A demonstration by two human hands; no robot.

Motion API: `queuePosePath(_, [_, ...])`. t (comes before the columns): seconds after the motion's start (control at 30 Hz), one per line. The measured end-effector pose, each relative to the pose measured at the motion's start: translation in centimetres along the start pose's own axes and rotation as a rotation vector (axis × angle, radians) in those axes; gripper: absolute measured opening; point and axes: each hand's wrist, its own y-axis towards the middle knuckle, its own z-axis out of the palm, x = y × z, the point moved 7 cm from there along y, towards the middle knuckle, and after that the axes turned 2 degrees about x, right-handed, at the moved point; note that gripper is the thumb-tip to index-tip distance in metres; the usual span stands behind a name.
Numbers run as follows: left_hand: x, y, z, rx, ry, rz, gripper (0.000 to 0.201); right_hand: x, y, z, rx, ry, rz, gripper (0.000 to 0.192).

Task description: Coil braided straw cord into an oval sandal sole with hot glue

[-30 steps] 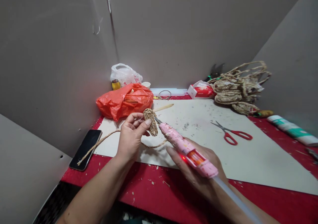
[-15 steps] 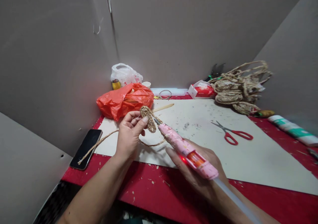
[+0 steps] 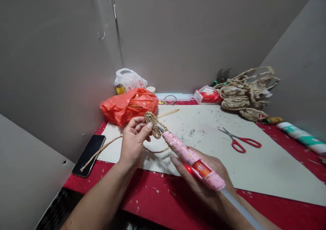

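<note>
A small coiled braided-rope piece (image 3: pixel 152 124) is held above the near-left part of the white mat (image 3: pixel 254 169), pinched between thumb and fingers of the left hand (image 3: pixel 132 142), apparently angled so its edge faces the glue gun's nozzle, with the loose braided rope (image 3: pixel 102 149) trailing left across the desk (image 3: pixel 158 196) toward a black phone (image 3: pixel 89 151). The right hand (image 3: pixel 206 180) has its fingers wrapped around the pink glue gun (image 3: pixel 193 160), nozzle touching the coil and a red light lit on the body. Further out lie red scissors (image 3: pixel 240 142), an orange plastic bag (image 3: pixel 129 105) and a pile of woven rope pieces (image 3: pixel 244 94).
</note>
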Motion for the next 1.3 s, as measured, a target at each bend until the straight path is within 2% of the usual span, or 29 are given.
queuePosePath(0.27, [-0.3,-0.1,-0.1,-0.022,0.006,0.007,0.027,-0.9,-0.4,0.3,0.016,-0.001,0.03,0.01])
queuePosePath(0.9, [-0.7,-0.1,-0.5,-0.085,-0.052,0.025,0.032,0.3,-0.1,0.1,0.027,-0.061,-0.053,0.021])
queuePosePath(1.13, [-1.0,-0.1,-0.5,-0.092,-0.081,0.027,0.029,-1.3,-0.8,0.9,0.044,-0.002,-0.024,0.021])
queuePosePath(1.3, [-0.9,-0.1,-0.5,-0.111,-0.092,0.022,0.03,-1.1,-0.8,0.8,0.012,-0.006,-0.037,0.018])
